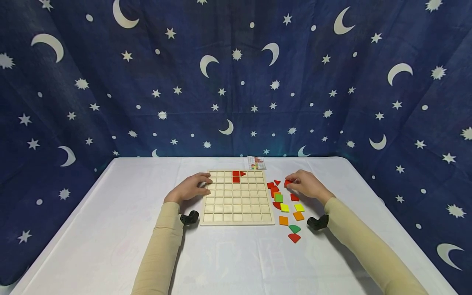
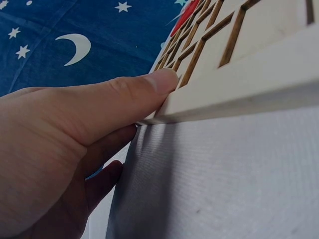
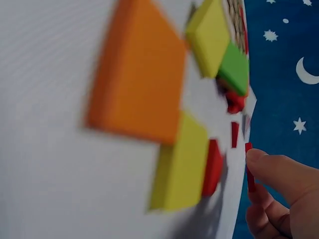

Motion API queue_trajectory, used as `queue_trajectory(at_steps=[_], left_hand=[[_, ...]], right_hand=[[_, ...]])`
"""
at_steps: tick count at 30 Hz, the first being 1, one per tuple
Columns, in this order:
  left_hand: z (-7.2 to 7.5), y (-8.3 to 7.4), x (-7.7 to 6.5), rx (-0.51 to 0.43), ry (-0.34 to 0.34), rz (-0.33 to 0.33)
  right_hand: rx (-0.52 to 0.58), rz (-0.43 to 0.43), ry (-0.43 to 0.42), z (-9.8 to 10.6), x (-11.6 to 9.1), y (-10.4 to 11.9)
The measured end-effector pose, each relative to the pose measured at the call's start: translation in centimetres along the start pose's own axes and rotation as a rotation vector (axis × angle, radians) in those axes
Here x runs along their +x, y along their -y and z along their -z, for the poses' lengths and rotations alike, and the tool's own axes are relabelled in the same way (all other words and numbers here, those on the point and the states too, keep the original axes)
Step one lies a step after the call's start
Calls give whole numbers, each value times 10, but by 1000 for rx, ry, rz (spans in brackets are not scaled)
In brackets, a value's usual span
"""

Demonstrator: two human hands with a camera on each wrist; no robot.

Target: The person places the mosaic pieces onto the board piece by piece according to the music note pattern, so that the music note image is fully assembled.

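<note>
A wooden grid board (image 1: 219, 207) lies on the table, with two red square tiles (image 1: 236, 176) and a red triangle tile (image 1: 242, 174) in its upper cells. My left hand (image 1: 188, 187) rests at the board's left edge, fingers loosely extended; in the left wrist view the thumb (image 2: 159, 82) lies on the rim. Off the board's right side, my right hand (image 1: 307, 185) pinches a red tile (image 1: 288, 183) between thumb and fingers. The right wrist view shows that tile (image 3: 250, 169) edge-on, held above the table.
Loose tiles lie right of the board: several red ones, a green square (image 1: 279, 198), yellow squares (image 1: 299, 207), orange squares (image 1: 283, 221), a green quarter-round (image 1: 294, 229) and a red one (image 1: 294, 238). A pattern card (image 1: 256, 162) lies behind the board, before a starry curtain (image 1: 236, 102).
</note>
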State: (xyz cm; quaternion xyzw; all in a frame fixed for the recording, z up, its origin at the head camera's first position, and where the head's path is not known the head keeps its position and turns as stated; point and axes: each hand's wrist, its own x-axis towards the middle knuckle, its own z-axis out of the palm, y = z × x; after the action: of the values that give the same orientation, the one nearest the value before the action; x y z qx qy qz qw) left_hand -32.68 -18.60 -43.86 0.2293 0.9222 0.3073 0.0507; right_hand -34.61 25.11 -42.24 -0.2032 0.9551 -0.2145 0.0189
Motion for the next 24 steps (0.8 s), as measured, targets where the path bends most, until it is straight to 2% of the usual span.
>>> queue_trajectory(at_steps=[12, 19, 24], left_hand=[[1, 1, 2, -1, 11, 19], [2, 0, 2, 16, 3, 1], [2, 1, 1, 8, 9, -2]], right_hand=[[28, 60, -28, -3, 32, 36], [72, 80, -26, -7, 53, 59], [128, 39, 0, -14, 65, 74]])
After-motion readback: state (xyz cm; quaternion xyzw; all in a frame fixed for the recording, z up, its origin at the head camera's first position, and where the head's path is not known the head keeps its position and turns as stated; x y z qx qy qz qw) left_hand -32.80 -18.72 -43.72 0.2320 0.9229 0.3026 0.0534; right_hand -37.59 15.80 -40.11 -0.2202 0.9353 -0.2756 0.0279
